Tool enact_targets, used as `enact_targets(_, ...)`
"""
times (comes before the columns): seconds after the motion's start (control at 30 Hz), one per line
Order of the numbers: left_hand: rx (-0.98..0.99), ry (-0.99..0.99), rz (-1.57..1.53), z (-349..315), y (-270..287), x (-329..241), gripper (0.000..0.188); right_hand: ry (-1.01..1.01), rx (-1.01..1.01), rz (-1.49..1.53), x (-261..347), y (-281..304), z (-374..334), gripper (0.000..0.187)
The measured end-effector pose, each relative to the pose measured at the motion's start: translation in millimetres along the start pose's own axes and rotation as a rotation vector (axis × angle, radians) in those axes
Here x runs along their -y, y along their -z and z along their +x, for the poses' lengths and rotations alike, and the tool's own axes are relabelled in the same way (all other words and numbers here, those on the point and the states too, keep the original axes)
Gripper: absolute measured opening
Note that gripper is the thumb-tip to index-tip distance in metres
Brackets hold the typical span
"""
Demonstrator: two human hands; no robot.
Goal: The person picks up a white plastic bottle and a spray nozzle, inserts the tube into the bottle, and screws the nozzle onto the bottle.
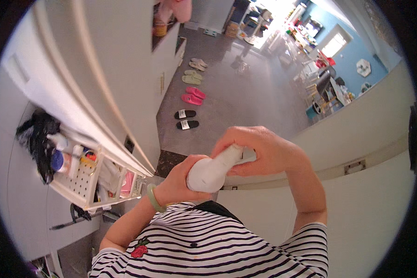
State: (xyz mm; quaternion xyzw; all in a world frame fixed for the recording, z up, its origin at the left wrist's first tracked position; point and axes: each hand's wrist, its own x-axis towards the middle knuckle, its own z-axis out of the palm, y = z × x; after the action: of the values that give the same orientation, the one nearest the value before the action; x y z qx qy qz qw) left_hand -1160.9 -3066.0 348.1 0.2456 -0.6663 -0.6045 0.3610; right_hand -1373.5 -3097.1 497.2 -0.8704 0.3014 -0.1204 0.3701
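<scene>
A white spray bottle [206, 176] with a rounded body and a long narrow top is held up in front of my chest, tilted toward the upper right. Around its body wraps my left hand [177, 181], with a pale green bangle on that wrist. My right hand [264, 149] is closed about the narrow top, thumb below and fingers curled over it. A small gap shows between that thumb and the fingers. The bottle's top end is partly hidden by the right fingers.
To the left stands a cream shelf rack [81, 197] with bottles, bags and a black plastic bag [38, 139]. Black slides [186, 124], pink clogs [193, 96] and other shoes line the cabinet [164, 69]. A pale door panel [356, 199] is close on my right.
</scene>
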Motion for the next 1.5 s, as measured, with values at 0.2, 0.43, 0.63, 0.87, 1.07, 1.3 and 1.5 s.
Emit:
enact_targets(0.2,0.074,0.108,-0.025,66.9,14.0,31.8,0.077,-0.113,-0.438,-0.001,-49.0,2.7,-2.6,0.047)
enact_targets(0.43,0.239,0.135,-0.201,160.1,49.4,45.1,0.079,-0.206,-0.640,0.263,-113.9,46.8,12.6,0.052)
enact_targets(0.63,0.467,0.182,-0.444,242.5,71.1,64.8,0.078,-0.039,-0.767,0.767,-182.3,95.2,14.1,0.055)
enact_targets(0.87,0.456,0.137,-0.307,327.9,81.6,72.1,0.073,-0.257,-0.814,0.432,-218.3,141.3,13.0,0.055)
enact_targets(1.07,0.443,0.118,-0.223,408.6,72.7,90.4,0.070,-0.308,-0.846,0.352,-278.5,187.2,0.9,0.052)
enact_targets(1.3,0.453,0.113,-0.192,510.8,43.7,109.0,0.068,-0.262,-0.892,0.380,-352.7,254.6,-31.6,0.051)
enact_targets(1.5,0.373,0.062,-0.065,593.3,6.3,105.9,0.068,-0.344,-0.907,0.090,-386.0,315.1,-64.9,0.050)
